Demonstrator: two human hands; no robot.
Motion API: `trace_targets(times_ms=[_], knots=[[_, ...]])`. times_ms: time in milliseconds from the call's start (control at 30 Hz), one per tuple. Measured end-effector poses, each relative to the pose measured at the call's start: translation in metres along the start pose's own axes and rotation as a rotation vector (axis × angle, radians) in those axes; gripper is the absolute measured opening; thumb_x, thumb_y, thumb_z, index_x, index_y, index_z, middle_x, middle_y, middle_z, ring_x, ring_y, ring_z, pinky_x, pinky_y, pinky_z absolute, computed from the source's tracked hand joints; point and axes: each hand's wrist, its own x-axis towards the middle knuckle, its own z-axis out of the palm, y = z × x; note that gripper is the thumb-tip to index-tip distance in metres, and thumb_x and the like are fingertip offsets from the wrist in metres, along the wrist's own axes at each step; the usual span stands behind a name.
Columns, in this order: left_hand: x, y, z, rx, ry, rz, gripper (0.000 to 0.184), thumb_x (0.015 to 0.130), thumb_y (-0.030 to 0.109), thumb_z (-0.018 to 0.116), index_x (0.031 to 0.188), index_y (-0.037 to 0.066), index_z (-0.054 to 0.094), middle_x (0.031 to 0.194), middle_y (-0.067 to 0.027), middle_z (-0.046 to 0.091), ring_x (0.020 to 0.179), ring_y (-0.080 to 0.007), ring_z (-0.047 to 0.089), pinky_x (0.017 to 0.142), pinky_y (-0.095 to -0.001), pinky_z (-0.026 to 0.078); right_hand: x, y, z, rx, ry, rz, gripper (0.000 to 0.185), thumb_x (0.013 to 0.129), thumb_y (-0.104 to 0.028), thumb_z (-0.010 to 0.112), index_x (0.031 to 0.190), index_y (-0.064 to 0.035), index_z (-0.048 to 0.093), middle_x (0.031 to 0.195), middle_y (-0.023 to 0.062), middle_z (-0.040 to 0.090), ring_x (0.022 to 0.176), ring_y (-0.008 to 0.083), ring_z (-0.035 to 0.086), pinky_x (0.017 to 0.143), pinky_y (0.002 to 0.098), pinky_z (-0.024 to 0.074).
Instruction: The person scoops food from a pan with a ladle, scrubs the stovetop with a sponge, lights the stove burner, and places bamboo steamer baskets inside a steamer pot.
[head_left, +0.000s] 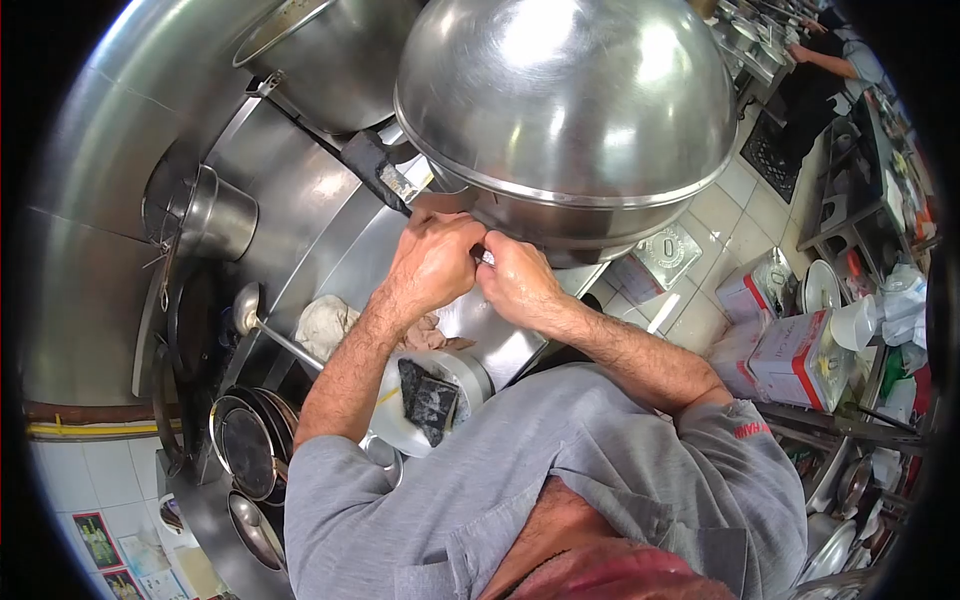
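Observation:
Both hands meet just below the rim of a large domed steel lid (570,100), over the steel counter. My left hand (435,255) is closed, its fingers curled beside a brownish edge under the lid. Touching it from the right, my right hand (515,275) is closed too. A small dark and shiny piece shows between the two hands, too little of it to name. Crumpled brownish cloth (425,333) and a whitish cloth (325,326) lie below my left forearm. A pale round container (473,375) with a black object (428,400) stands nearer my body.
A big steel pot (340,70) and a smaller pot (222,215) stand at the left. A ladle (248,308) and stacked pans (248,445) lie lower left. Tins (795,360) stand right. At the far top right is another person's arm (828,62).

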Motion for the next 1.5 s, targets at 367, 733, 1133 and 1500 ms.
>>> trace_targets(times_ms=[367,733,1133,1500], knots=[[-0.022,-0.022,-0.014,-0.034,-0.042,-0.173,0.019,0.060,0.001,0.052,0.078,0.003,0.059,0.080,-0.0091,0.058,0.087,-0.0275,0.054,0.081,-0.0386,0.037,0.015,-0.023,0.027,0.043,-0.104,0.002,0.026,0.076,-0.011,0.051,0.095,0.0062,0.051,0.091,0.0264,0.057,0.091,0.0406,0.054,0.077,0.0437,0.0429],[-0.031,-0.002,-0.011,-0.034,-0.085,-0.342,0.028,0.062,0.001,0.054,0.089,0.006,0.059,0.092,-0.0092,0.060,0.098,-0.0261,0.051,0.084,-0.0394,0.035,0.006,-0.011,0.023,0.058,-0.195,-0.086,0.030,0.076,-0.013,0.052,0.098,0.0059,0.046,0.086,0.0266,0.056,0.085,0.0415,0.054,0.074,0.0446,0.0431],[-0.122,0.115,0.027,-0.339,0.762,-0.664,0.026,0.075,0.006,0.060,0.101,0.004,0.056,0.103,-0.0085,0.056,0.090,-0.0173,0.055,0.074,-0.0284,0.044,0.002,0.033,0.031,0.240,-0.191,-0.203,0.038,0.072,-0.009,0.054,0.107,0.0018,0.047,0.098,0.0166,0.054,0.086,0.0279,0.055,0.077,0.0352,0.0431],[-0.208,0.161,0.043,-0.809,0.466,-0.447,0.019,0.078,0.010,0.060,0.095,0.003,0.058,0.096,-0.0091,0.058,0.091,-0.0237,0.055,0.081,-0.0330,0.043,-0.005,-0.001,0.046,0.402,-0.004,0.042,0.026,0.090,-0.025,0.044,0.079,-0.0034,0.055,0.067,-0.0008,0.050,0.057,0.0070,0.045,0.050,0.0223,0.0406]])
